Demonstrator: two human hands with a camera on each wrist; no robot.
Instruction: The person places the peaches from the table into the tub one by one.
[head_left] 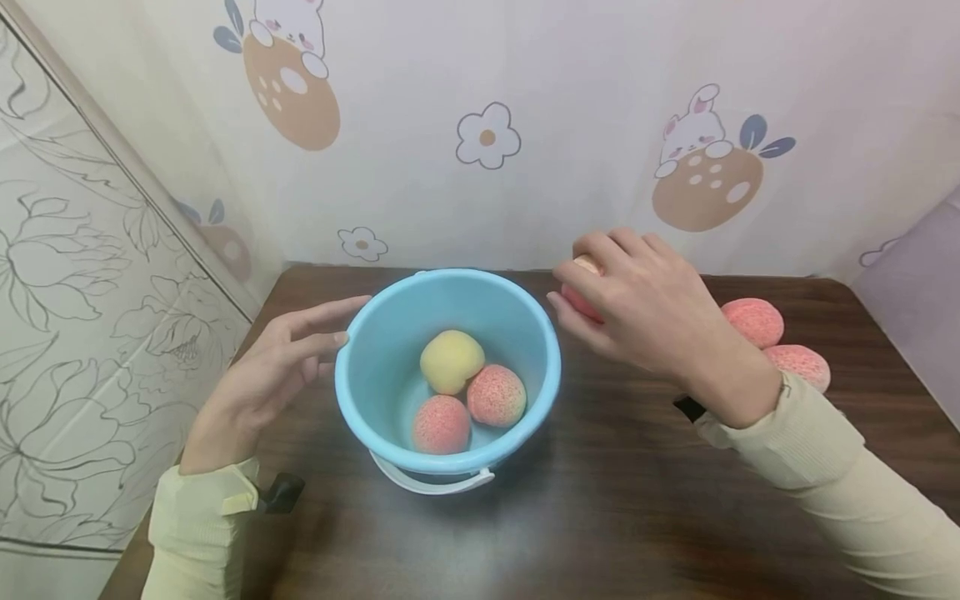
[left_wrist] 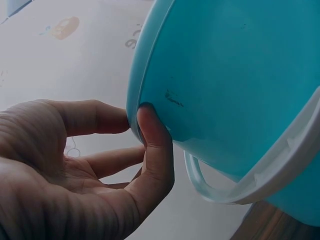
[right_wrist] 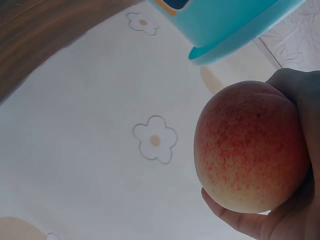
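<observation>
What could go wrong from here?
The held peach might slip from the right hand and miss the blue bucket, being outside its rim. The blue bucket could shift if bumped: only the left hand pinches it. The right sleeve might roll the two loose peaches nearby.

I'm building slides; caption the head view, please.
Left hand pinches the rim of a blue bucket holding three peaches; right hand holds another peach nearby; two more lie on the table.
</observation>
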